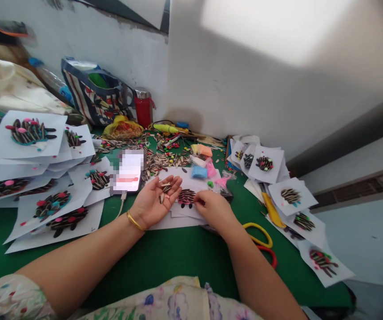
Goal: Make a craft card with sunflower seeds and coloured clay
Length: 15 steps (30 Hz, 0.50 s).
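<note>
At the left edge of the green table [164, 258], finished seed pictures [27, 133] are lying in overlapping sheets, and a phone [127, 171] is resting just beside them toward the middle. I am holding my left hand [154, 202] palm up and uncurled, cupping a few sunflower seeds [165, 190] rather than gripping them. Just beside it, on a white sheet near the table's middle, the seed hedgehog [187, 196] I am building is taking shape. My right hand [213, 209] is pinching at its right side, fingertips together; whether a seed is between them I cannot tell. To do this well, I judge each seed should be pressed flat, overlapping its neighbour, with the sheet kept from sliding. Clay packets [200, 169] are sitting behind, yellow scissors [261, 233] just beside my right wrist, and more pictures [291, 195] toward the right edge.
</note>
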Each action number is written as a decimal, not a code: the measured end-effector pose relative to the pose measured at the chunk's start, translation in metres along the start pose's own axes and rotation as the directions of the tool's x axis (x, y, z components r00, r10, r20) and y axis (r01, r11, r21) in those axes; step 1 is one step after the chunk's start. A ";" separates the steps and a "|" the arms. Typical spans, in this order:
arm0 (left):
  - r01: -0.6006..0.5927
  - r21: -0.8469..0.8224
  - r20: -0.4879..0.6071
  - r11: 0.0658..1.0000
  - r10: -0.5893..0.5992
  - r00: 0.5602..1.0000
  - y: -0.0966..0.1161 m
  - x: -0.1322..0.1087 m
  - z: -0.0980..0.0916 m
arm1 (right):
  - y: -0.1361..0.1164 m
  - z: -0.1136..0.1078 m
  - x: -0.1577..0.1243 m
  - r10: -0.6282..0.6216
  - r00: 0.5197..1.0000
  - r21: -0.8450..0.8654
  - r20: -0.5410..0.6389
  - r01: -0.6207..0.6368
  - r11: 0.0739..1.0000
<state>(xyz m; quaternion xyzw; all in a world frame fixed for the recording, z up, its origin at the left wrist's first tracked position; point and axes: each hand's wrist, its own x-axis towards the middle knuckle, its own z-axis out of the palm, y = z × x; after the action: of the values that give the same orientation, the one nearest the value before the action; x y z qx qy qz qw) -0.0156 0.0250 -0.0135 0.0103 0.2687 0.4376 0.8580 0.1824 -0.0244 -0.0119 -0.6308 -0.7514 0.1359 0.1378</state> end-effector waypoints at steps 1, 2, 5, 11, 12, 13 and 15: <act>0.000 -0.002 -0.007 1.000 0.000 1.000 0.000 0.000 0.001 | -0.001 0.001 0.000 -0.012 1.000 -0.017 -0.022 0.012 1.000; 0.003 -0.004 -0.012 1.000 -0.003 1.000 -0.001 -0.001 0.001 | -0.001 0.002 0.000 -0.026 0.999 -0.030 -0.048 0.025 0.999; 0.008 -0.007 -0.012 1.000 -0.008 1.000 -0.001 -0.002 0.003 | -0.002 0.005 0.000 -0.055 0.993 -0.048 -0.108 0.050 0.998; 0.005 -0.012 -0.017 1.000 -0.005 1.000 -0.002 -0.003 0.004 | -0.002 0.013 0.002 -0.062 0.992 -0.081 -0.107 0.054 0.995; 0.004 -0.014 -0.019 1.000 -0.005 1.000 -0.002 -0.003 0.004 | -0.001 0.014 0.002 -0.063 0.992 -0.092 -0.111 0.053 0.994; 0.004 -0.015 -0.020 1.000 -0.005 1.000 -0.002 -0.003 0.004 | -0.001 0.015 0.003 -0.066 0.991 -0.104 -0.115 0.054 0.993; 0.007 -0.016 -0.014 1.000 -0.007 1.000 -0.002 -0.003 0.003 | -0.001 0.016 0.003 -0.073 0.990 -0.130 -0.118 0.058 0.990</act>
<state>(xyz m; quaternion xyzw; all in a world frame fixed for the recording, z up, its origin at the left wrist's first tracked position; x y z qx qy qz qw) -0.0141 0.0219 -0.0100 -0.0004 0.2713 0.4367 0.8577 0.1749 -0.0221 -0.0266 -0.6203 -0.7690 0.0447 0.1480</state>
